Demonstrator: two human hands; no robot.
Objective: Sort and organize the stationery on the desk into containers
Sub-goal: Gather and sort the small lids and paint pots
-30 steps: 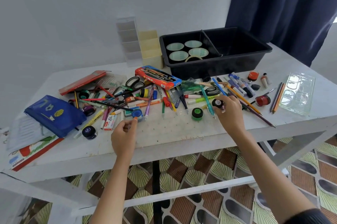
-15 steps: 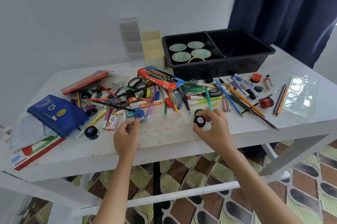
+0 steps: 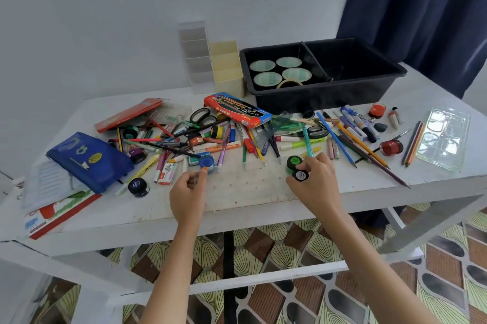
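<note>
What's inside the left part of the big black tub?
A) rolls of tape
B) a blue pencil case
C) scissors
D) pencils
A: several rolls of tape lie flat in the left compartment of the black tub, and nothing else shows in there with them.

A dark navy curtain (image 3: 421,7) hangs at two o'clock, beside the pale wall (image 3: 105,20) filling eleven and twelve. At six o'clock lies a floor (image 3: 290,250) patterned in brown and yellow leaf shapes.
</note>
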